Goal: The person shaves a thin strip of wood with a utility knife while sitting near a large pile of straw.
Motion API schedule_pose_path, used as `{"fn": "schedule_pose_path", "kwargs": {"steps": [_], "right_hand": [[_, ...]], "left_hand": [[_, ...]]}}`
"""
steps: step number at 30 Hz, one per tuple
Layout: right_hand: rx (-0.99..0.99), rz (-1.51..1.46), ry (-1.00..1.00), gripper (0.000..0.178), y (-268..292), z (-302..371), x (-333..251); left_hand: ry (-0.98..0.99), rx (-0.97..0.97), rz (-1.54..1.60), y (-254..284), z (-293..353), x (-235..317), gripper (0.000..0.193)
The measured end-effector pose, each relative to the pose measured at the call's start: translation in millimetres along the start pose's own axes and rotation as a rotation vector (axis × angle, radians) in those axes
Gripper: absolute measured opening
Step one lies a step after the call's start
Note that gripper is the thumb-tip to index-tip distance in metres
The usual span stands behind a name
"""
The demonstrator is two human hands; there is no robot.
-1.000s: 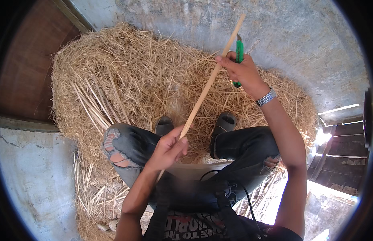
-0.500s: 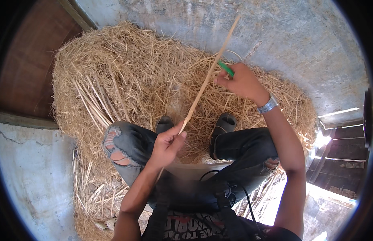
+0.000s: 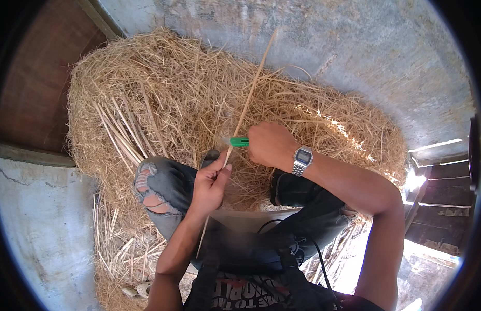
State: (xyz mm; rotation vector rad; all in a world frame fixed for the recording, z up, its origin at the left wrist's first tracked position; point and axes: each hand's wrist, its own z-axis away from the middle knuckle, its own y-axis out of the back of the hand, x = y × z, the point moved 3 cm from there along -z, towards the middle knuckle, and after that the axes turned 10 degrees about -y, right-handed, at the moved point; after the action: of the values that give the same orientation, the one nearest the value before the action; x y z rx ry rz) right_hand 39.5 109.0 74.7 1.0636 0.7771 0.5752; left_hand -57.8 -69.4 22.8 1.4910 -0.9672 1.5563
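A long, thin strip of what looks like bamboo (image 3: 249, 96) slants up and away from my lap toward the wall. My left hand (image 3: 211, 182) is closed around its lower part, thumb along the strip, and the tail end hangs down past my wrist. My right hand (image 3: 271, 146) grips a green-handled cutter knife (image 3: 239, 141), whose front end meets the strip just above my left fingers. The blade itself is too small to make out.
A heap of fine pale shavings (image 3: 173, 88) spreads before my feet. Several cut strips (image 3: 118, 132) lean on it at the left, beside my knee. Behind stands a grey wall (image 3: 365, 46). A black cable (image 3: 319, 254) hangs across my lap.
My right hand has come down and left with the knife, from beside the strip's upper part to just above my left hand. The strip's far end has swung left.
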Motion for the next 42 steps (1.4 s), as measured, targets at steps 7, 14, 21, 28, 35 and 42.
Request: {"fn": "schedule_pose_path", "kwargs": {"steps": [7,14,21,28,35,42], "right_hand": [[-0.018,-0.002,-0.051,0.019,4,-4,-4],[0.076,0.113,-0.07,0.023,-5,-14,4],[-0.042,0.048,-0.274,0.02,21,-48,38],[-0.05,0.02,-0.102,0.019,-15,-22,-2],[0.058,0.041,-0.237,0.023,8,-62,68],[-0.001,0.017,-0.041,0.021,-15,-26,11]], "left_hand": [[0.013,0.07,-0.022,10,1,1,0.047],[-0.039,0.043,-0.227,11,1,0,0.044],[-0.064,0.019,-0.208,13,12,0,0.044],[-0.045,0.05,-0.188,15,7,3,0.044],[-0.062,0.01,-0.193,10,12,-7,0.044],[-0.059,0.051,-0.171,12,5,-5,0.043]]}}
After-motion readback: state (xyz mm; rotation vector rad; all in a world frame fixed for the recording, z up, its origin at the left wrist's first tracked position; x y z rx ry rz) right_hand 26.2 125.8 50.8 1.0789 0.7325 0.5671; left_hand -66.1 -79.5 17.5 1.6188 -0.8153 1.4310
